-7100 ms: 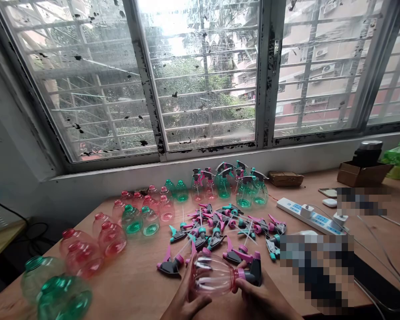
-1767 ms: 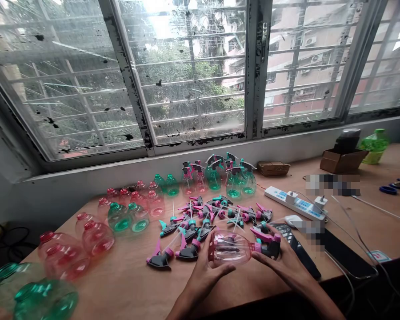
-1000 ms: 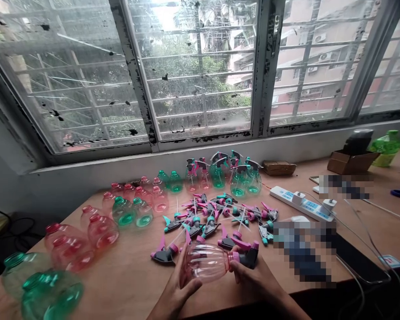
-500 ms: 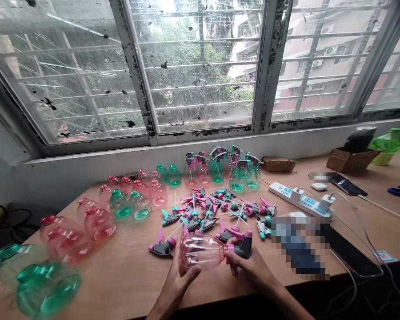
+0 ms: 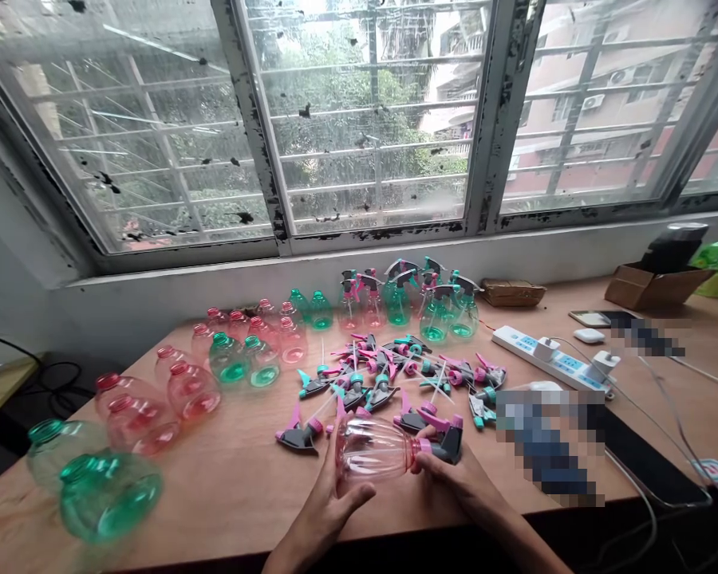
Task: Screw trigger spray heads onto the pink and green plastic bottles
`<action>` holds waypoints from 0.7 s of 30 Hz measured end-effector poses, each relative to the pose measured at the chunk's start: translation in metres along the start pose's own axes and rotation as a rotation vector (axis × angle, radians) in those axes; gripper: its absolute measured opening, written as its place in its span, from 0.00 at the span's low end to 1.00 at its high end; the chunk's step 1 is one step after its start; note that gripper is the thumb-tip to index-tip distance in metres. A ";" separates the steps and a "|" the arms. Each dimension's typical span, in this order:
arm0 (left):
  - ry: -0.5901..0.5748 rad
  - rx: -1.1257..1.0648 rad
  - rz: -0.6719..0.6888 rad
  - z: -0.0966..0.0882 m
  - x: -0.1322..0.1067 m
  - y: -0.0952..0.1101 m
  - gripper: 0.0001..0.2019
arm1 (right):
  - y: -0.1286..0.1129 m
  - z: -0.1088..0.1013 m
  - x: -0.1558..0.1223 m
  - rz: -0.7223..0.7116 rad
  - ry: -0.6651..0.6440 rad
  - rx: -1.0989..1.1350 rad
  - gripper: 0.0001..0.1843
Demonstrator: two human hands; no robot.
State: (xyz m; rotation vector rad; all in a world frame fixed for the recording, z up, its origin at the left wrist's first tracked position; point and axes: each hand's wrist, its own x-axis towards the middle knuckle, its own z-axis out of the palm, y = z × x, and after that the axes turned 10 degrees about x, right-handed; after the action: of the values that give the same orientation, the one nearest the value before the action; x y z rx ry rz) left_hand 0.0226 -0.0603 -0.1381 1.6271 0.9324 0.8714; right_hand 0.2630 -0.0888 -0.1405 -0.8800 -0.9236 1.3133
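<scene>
A clear pink bottle [image 5: 374,448] lies on its side just above the wooden table [image 5: 239,486], near the front edge. My left hand [image 5: 329,502] cups its base, fingers curled round it. A grey and pink trigger sprayer head [image 5: 443,443] sits on the bottle's neck, and my right hand [image 5: 455,482] is closed round that neck and collar. Behind the bottle is a heap of loose trigger heads [image 5: 388,379], pink and teal.
Empty pink bottles [image 5: 188,391] and green bottles [image 5: 104,498] lie at the left. Finished spray bottles [image 5: 436,311] stand under the window. A white power strip [image 5: 550,363], cables, a phone [image 5: 652,470] and a cardboard box [image 5: 652,283] are at the right.
Both hands have kept their hold on the pink bottle and its sprayer head, shifting it a little within the view as the head camera moved. The rest of the table is unchanged.
</scene>
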 end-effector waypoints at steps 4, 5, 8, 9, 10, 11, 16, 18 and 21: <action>0.038 0.099 0.048 0.001 0.002 -0.007 0.47 | 0.001 0.001 0.002 -0.003 0.028 0.019 0.23; 0.073 0.127 0.069 0.002 0.002 -0.008 0.46 | 0.001 0.001 0.003 -0.003 0.023 0.035 0.23; 0.113 0.142 0.099 0.003 0.003 -0.009 0.51 | 0.000 0.003 0.003 -0.005 -0.004 0.063 0.23; 0.087 0.110 0.092 0.002 0.004 -0.007 0.54 | -0.001 0.003 0.002 -0.002 -0.007 0.058 0.23; 0.056 0.066 0.080 0.000 0.005 -0.006 0.56 | -0.002 0.003 0.001 0.000 -0.005 0.043 0.22; 0.032 0.017 0.066 -0.003 0.005 -0.004 0.55 | -0.003 0.003 0.001 0.002 -0.004 0.017 0.21; 0.046 -0.048 0.072 -0.007 0.006 -0.005 0.47 | 0.000 0.000 0.002 -0.005 -0.024 -0.019 0.18; 0.075 0.015 0.109 -0.003 0.004 -0.009 0.46 | 0.005 -0.001 0.003 0.013 -0.009 0.053 0.19; 0.154 0.092 0.163 0.005 0.000 -0.011 0.42 | 0.013 0.000 0.004 0.018 -0.002 0.103 0.22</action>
State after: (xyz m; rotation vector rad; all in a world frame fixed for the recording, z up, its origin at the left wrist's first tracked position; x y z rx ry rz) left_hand 0.0251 -0.0602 -0.1499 1.7523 0.9675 1.0919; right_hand 0.2581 -0.0844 -0.1524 -0.8091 -0.8439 1.3647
